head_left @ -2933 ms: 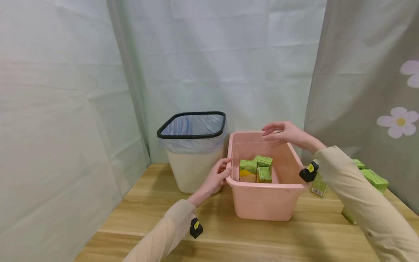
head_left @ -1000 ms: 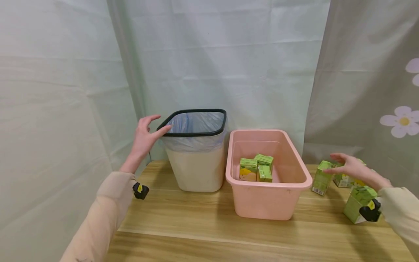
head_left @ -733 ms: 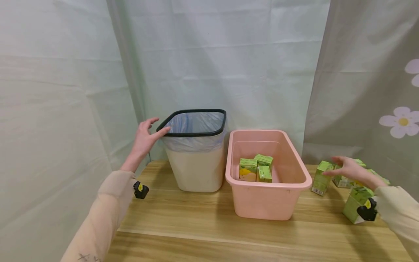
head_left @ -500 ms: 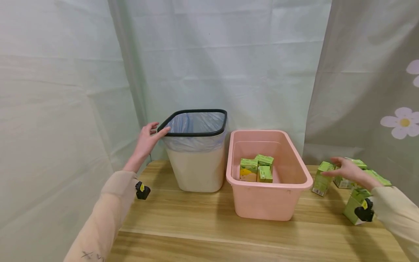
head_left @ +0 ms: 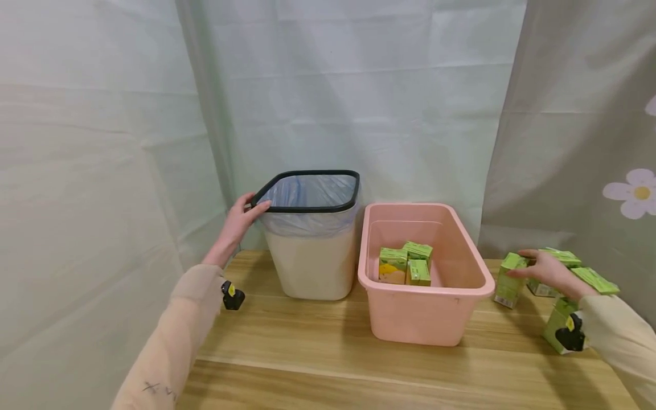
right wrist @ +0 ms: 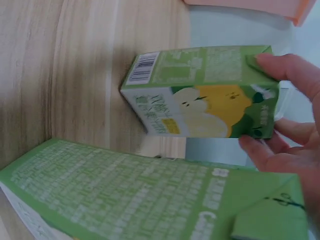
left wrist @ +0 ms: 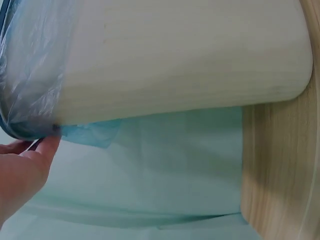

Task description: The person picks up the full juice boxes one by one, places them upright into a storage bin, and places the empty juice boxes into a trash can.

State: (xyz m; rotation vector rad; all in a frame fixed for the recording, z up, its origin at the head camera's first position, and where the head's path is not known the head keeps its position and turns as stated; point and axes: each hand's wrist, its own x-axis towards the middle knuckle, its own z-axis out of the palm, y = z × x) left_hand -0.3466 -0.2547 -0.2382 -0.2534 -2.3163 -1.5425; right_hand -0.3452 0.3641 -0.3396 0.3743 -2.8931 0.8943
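My left hand grips the near left corner of the black rim of a white trash bin, thumb in front and fingers behind. A clear bluish bag lines the bin. At the right, my right hand holds the top of an upright green juice carton between thumb and fingers, its base at the wooden table. A larger-looking green carton stands beside it in the right wrist view. Between the hands is a pink tub with three green cartons inside, toward its left.
More green cartons stand behind and beside my right hand, partly hidden by that arm. Pale cloth hangs close behind the bin and tub, and more cloth closes the left side.
My left hand has left the pink tub's rim and closed on the bin's rim. My right hand has moved from the tub's far edge rightward and taken hold of a juice carton.
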